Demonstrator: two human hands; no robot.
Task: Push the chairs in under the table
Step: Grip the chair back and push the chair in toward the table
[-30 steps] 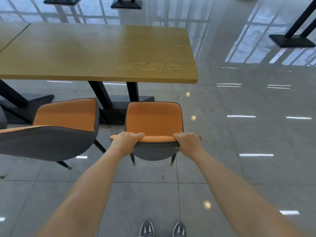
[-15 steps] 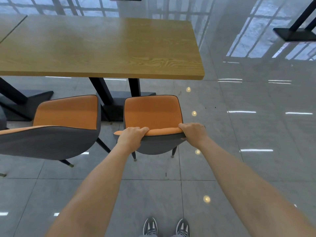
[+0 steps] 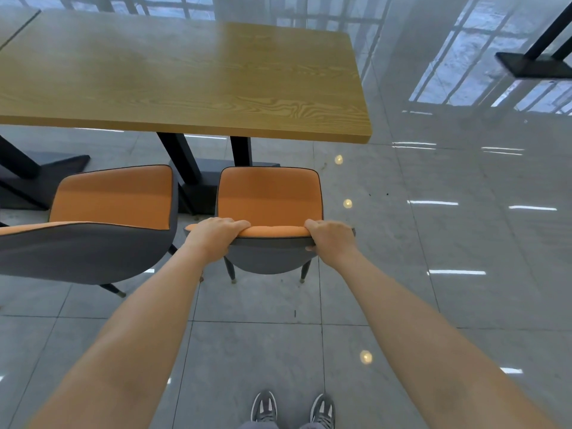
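Note:
An orange-seated chair with a grey shell [image 3: 269, 196] stands in front of me, its seat front close to the near edge of the wooden table [image 3: 185, 72]. My left hand [image 3: 213, 235] grips the left end of its backrest top. My right hand [image 3: 331, 239] grips the right end. A second chair of the same kind [image 3: 102, 212] stands to the left, turned at an angle, pulled out from the table.
The table's black legs and base [image 3: 198, 178] stand just beyond the chairs. Another black table base [image 3: 532, 65] sits at the far right. Glossy grey floor tiles spread to the right. My shoes [image 3: 292, 408] are at the bottom.
The held chair has slid forward toward the table's edge, and I have stepped closer behind it. Both hands keep their grip on the backrest.

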